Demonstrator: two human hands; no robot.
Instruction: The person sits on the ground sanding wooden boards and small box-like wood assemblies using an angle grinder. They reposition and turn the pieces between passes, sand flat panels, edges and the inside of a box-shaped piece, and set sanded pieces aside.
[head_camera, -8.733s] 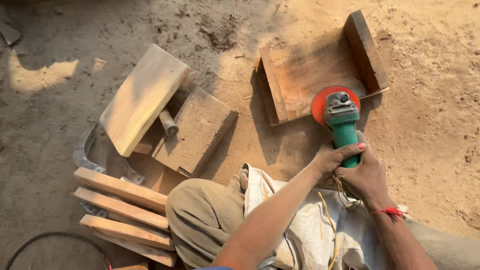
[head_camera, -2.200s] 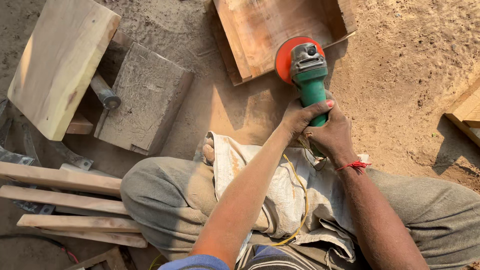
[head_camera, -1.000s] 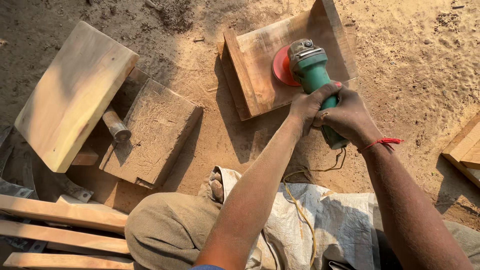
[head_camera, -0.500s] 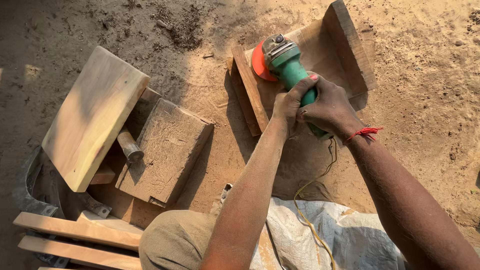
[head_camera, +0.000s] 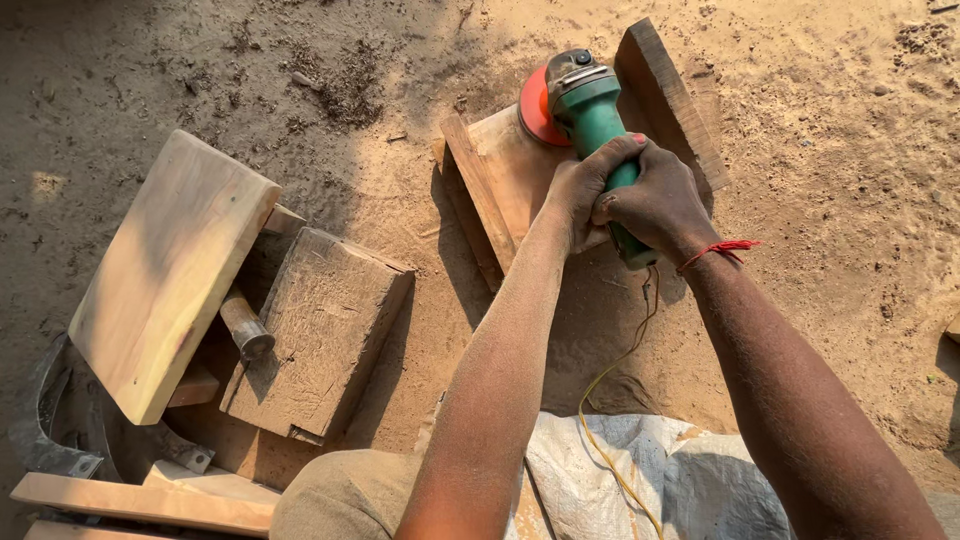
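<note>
Fingers of both hands are wrapped tightly around the green body of an angle grinder, the left hand placed forward and the right hand clasped just behind it, a red thread being tied at the right wrist. The grinder's rear end is hidden under the hands, and only its tip is seen below them. Its orange disc is half covered by the grey head and is pressed against a wooden piece lying on the sandy ground; whether the disc is spinning cannot be told. The piece is made of a flat pale board with raised dark strips along two sides, its lower part being concealed by the forearms. A thin yellow cord is seen trailing down over a white woven sack, cut off at the bottom edge. To the left, a smooth pale plank is propped over a rough grey block, with a short cylindrical handle between them. Slats at the corner are partly cropped.
</note>
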